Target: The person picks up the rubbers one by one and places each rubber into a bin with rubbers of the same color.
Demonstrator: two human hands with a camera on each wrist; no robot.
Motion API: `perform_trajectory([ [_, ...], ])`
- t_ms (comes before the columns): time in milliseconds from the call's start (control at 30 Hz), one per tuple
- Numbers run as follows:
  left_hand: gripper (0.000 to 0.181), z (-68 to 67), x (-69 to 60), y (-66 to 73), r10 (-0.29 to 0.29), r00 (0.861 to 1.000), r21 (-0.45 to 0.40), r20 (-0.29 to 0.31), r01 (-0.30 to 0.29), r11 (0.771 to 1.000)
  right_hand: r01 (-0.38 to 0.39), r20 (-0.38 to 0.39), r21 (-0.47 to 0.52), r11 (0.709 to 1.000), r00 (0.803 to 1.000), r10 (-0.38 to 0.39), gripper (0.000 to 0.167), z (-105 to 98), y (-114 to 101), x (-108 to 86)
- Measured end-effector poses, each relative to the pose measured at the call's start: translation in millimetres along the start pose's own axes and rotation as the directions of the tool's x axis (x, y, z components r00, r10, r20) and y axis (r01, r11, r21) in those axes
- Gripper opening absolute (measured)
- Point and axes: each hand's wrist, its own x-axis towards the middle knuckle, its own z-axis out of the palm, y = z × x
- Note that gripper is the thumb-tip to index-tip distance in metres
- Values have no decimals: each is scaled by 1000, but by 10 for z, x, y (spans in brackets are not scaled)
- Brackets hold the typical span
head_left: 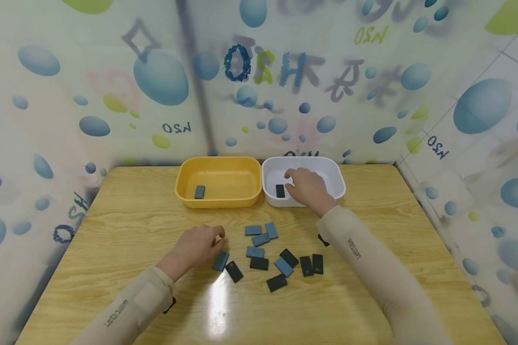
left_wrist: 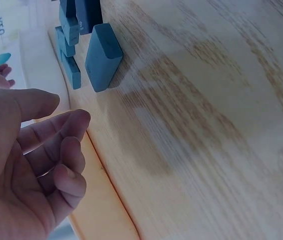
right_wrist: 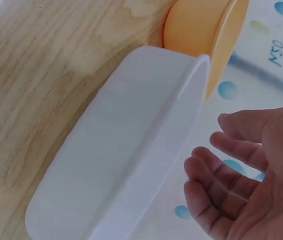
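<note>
sleeves point(head_left: 131, 299) foremost, blue block point(head_left: 220, 261) beside left grip point(head_left: 195, 246)

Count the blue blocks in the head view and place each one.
7: one blue block in the yellow bin; six on the table, with one by the left hand, three clustered farthest back, two close to black blocks. The arms may hide more.

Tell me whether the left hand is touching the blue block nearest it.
Apart. The left wrist view shows a gap, with tabletop visible between the left hand and the blue block.
</note>
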Motion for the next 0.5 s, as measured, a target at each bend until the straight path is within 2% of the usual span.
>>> perform_trajectory([
  [300, 15, 13, 5, 3, 29, 999, 16, -21, -29, 999, 128, -24, -36, 991, 991, -129, 35, 2, 9, -279],
  [500, 16, 19, -5, 3, 54, 999, 19, -4, -54, 998, 209, 37, -12, 978, 977, -209, 31, 8, 42, -436],
])
